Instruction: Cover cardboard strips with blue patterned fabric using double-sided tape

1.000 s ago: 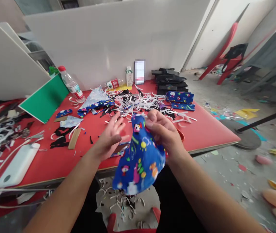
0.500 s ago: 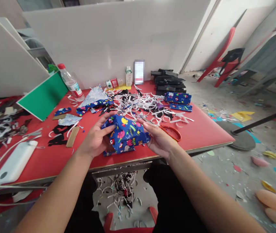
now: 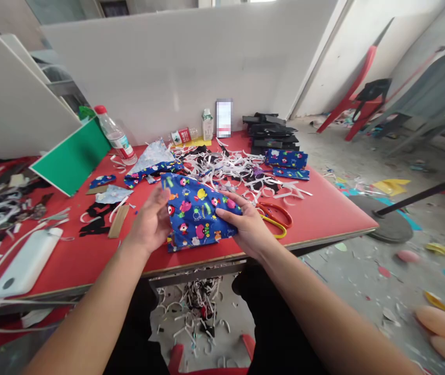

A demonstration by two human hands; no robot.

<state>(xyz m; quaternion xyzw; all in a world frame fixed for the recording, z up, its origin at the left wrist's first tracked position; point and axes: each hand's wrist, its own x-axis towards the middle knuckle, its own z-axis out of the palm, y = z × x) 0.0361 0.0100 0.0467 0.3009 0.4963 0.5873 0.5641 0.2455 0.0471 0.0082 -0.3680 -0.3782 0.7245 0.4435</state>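
Red flat-topped table (image 3: pixel 332 208), w/ thin white & blk strips (image 3: pixel 214 165) heaped mid-far; tall white panel (image 3: pixel 168 62) along far side. Grey scrap-littered floor (image 3: pixel 347 276) lies to R, red plastic chair (image 3: pixel 368 107) far R. Over the table's near edge, approx. ctr: my blue cartoon-print cloth rectangle (image 3: pixel 195 213), long axis L–R, one end pointing each way. My right hand (image 3: pixel 248 221) pinches its R end, thumb on top; my left hand (image 3: pixel 150 221), half-curled, meets the L edge, can't tell if gripping.

Blue printed cloth (image 3: pixel 193 212) now flatter than before
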